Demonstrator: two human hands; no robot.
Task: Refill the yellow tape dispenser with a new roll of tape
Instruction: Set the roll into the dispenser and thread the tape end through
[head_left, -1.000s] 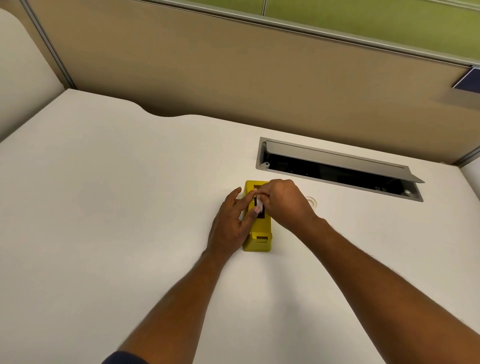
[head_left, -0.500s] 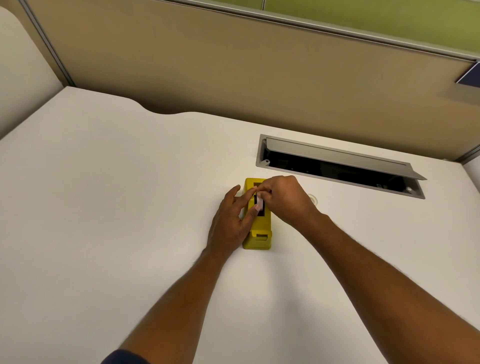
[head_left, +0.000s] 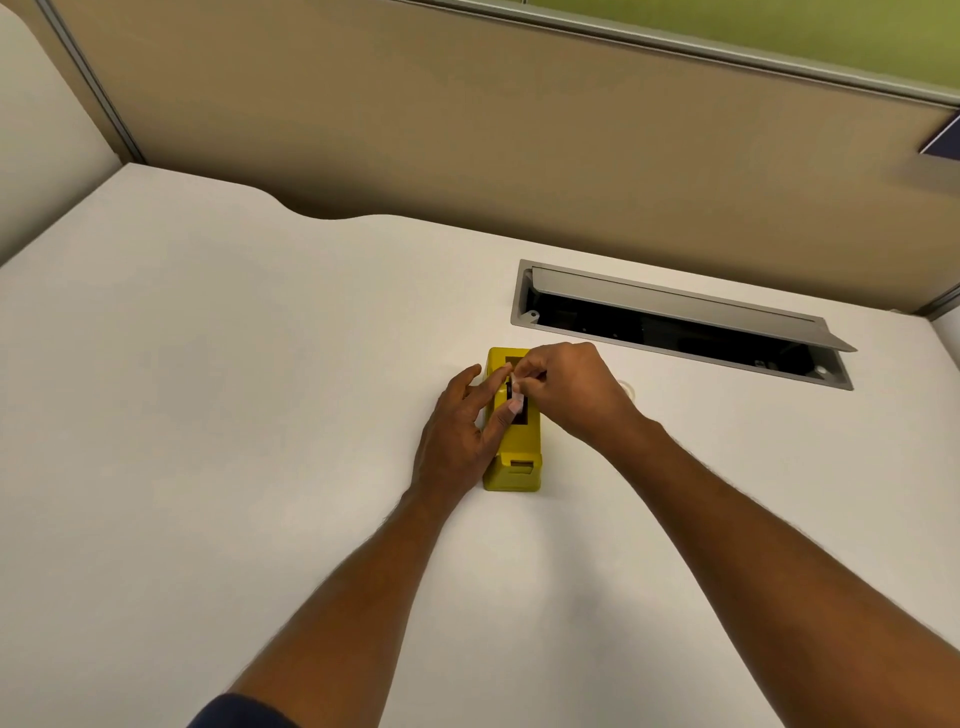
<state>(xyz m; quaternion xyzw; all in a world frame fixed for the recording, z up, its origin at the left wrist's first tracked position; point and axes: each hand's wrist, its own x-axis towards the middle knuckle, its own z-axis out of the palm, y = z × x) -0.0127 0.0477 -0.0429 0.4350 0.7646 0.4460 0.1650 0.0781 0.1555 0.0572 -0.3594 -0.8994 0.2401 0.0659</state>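
Note:
A yellow tape dispenser (head_left: 514, 462) stands on the white desk (head_left: 208, 415), its cutter end toward me. My left hand (head_left: 460, 431) lies against its left side, fingers spread, with the fingertips over the dark top slot. My right hand (head_left: 566, 392) reaches over from the right and pinches a pale strip of tape (head_left: 516, 388) above that slot. The roll itself is mostly hidden inside the dispenser and under my fingers.
A grey metal cable hatch (head_left: 680, 322) with its lid open is set into the desk behind and right of the dispenser. A small clear ring (head_left: 627, 388) lies just behind my right hand. A tan partition wall (head_left: 467, 130) runs along the back edge.
Both hands stay on the dispenser. My right fingers have shifted slightly at the tape strip over the slot; the dispenser has not moved.

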